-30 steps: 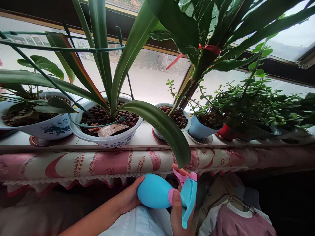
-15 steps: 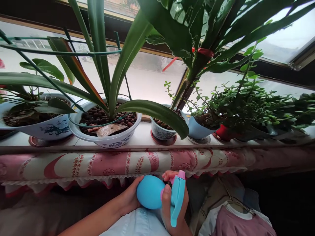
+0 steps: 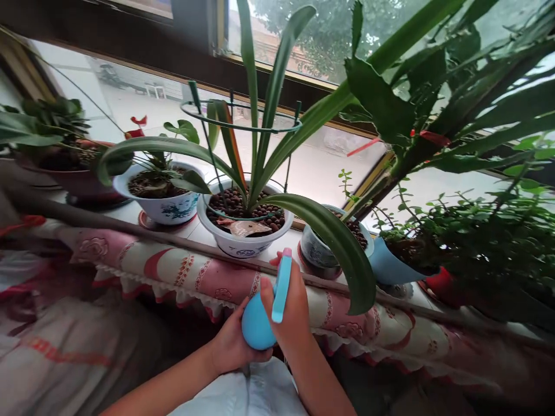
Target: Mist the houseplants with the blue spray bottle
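Observation:
My hands hold a blue plastic spray bottle (image 3: 255,323) with a pink-tipped sprayer head just below the windowsill edge. My left hand (image 3: 232,341) cups its round body from below. My right hand (image 3: 288,303) wraps the neck and head, and the fingers are hidden behind the bottle. Nearest above them is a white patterned bowl pot (image 3: 245,245) of brown clay pebbles with a strap-leaved plant. One long drooping leaf (image 3: 347,260) hangs just to the right of my right hand, apart from it.
A pink-and-cream patterned cloth (image 3: 208,277) with lace trim covers the sill front. Several other potted plants stand along the sill, including a blue-and-white pot (image 3: 162,211), a grey pot (image 3: 316,251) and a blue pot (image 3: 390,266). Window glass lies behind them.
The view has swung and tilted, moving the sill to a slant. The spray bottle has turned from lying sideways to nearly upright, with its head up, and my hands have risen toward the sill.

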Demonstrator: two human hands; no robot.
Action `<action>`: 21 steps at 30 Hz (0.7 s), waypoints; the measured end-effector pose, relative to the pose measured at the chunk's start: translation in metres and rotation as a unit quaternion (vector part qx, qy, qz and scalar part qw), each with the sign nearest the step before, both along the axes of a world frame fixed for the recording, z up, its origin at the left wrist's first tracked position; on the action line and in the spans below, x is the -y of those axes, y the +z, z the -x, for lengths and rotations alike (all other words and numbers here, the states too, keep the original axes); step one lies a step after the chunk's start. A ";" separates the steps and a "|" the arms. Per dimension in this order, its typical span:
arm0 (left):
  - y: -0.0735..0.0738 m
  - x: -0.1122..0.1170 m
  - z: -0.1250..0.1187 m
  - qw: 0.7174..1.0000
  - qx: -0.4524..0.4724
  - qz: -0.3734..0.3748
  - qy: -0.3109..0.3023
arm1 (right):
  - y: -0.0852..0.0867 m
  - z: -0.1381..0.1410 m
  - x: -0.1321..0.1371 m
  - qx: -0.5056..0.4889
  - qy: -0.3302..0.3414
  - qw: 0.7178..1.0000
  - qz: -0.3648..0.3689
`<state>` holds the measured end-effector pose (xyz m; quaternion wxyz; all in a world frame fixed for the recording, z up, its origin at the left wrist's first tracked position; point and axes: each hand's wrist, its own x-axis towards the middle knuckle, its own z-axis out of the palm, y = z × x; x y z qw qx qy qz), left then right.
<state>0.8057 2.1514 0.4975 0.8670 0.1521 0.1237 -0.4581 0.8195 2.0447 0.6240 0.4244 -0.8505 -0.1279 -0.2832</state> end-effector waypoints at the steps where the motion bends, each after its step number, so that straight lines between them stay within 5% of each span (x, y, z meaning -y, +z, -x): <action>1: 0.006 -0.001 -0.001 1.000 -0.014 0.024 -0.003 | 0.007 -0.007 -0.003 -0.008 -0.002 1.000 0.010; 6: 0.030 -0.001 -0.007 0.994 -0.023 0.104 0.007 | 0.029 -0.023 -0.019 0.008 -0.047 0.995 0.092; 11: 0.039 0.001 -0.007 0.994 0.004 0.111 0.019 | 0.033 -0.019 -0.019 0.065 -0.039 0.991 0.114; 18: 0.021 0.008 -0.003 0.991 -0.028 0.130 0.028 | 0.022 -0.019 -0.021 0.028 0.003 0.993 0.118; 21: 0.013 0.011 -0.004 0.992 0.029 0.119 0.036 | 0.022 -0.020 -0.024 -0.018 0.038 0.993 0.109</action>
